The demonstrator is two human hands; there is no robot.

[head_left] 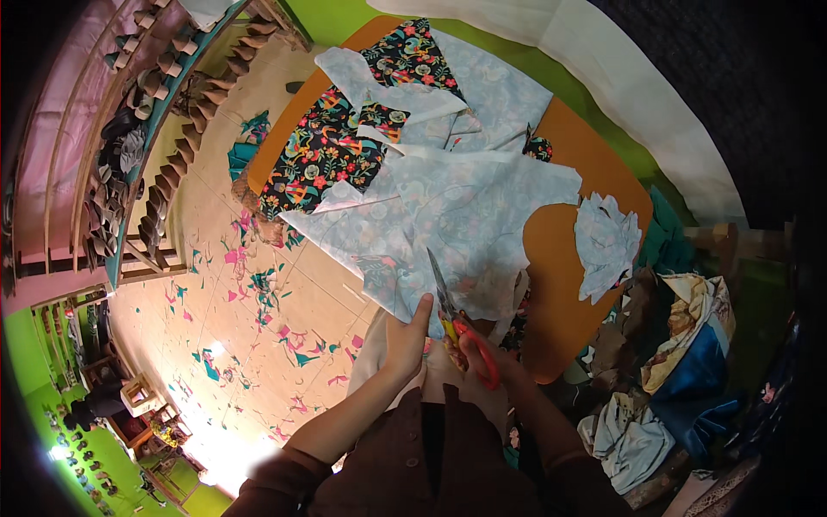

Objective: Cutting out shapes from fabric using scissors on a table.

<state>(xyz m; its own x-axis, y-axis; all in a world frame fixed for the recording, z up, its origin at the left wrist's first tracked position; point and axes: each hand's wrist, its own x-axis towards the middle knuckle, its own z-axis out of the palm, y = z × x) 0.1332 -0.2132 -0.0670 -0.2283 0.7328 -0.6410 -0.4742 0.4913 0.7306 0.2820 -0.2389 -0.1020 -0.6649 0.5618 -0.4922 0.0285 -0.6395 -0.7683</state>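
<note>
A large piece of floral fabric (465, 198), pale wrong side up, spreads over the orange-brown table (560, 267) and hangs past its near edge. My left hand (408, 336) grips this near edge, thumb on top and fingers underneath, out of sight. My right hand (484, 355) holds a pair of scissors (445, 297) with red and yellow handles. Its blades point away from me over the fabric, just right of my left thumb. How far apart the blades are, I cannot tell. Black fabric with colourful flowers (319, 155) lies beyond, partly covered by pale pieces.
A stack of pale cut pieces (606, 246) rests at the table's right side. Heaped cloths (633, 439) lie to the right of me. Pink and green scraps (267, 293) litter the tiled floor on the left. Racks with shoe lasts (159, 198) stand at the far left.
</note>
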